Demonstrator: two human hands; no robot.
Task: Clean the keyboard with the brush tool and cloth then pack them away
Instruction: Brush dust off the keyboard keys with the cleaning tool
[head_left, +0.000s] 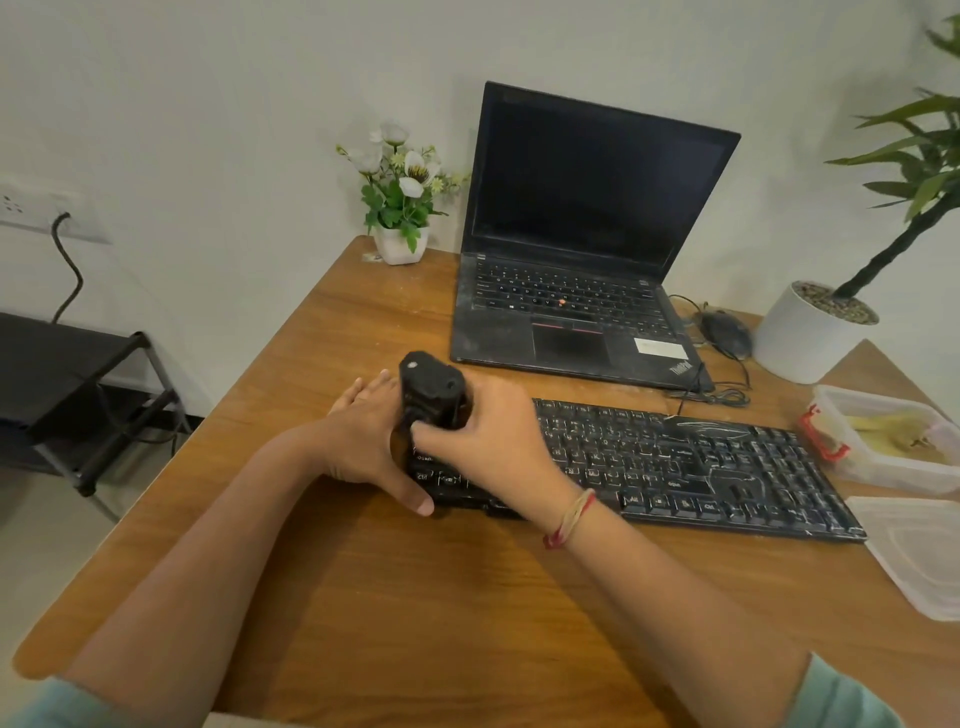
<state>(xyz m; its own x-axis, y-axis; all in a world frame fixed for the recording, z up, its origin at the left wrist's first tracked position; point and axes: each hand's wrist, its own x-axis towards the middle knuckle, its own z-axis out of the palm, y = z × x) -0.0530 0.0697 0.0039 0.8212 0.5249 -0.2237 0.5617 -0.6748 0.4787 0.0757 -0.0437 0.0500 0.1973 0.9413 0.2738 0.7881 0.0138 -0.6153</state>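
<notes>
1. At the far left of the frame a black metal-framed rack (78, 395) stands on the floor. Above it a black cable (70, 270) climbs to a white wall socket (31, 205).
2. Moving in over the brown wooden table (415, 597), there's the left hand (363, 441). Its fingers are straight and together, laid against the left end of the black full-size keyboard (701, 462), with the thumb stretched along the front edge.
3. Right beside it, the right hand (488, 441) is wrapped tight round the black brush tool (431, 389), held upright over the keyboard's left-hand keys. The tool's lower end is hidden behind the fingers.
4. Up at top centre, a white pot of white flowers (400, 208) sits at the table's back edge. Just to its right is an open black laptop (582, 270) with a dark screen.
5. The keyboard runs off rightward across the middle of the frame, just in front of the laptop.
6. Right of the laptop lies a black corded mouse (727, 332), then a round white planter (810, 338) with a green plant.
7. At the far right edge is a clear plastic box (893, 475) with a red clip. Something pale yellow (893, 428) lies inside, too blurred to name. Its clear plastic lid (919, 556) lies flat on the table below it.
</notes>
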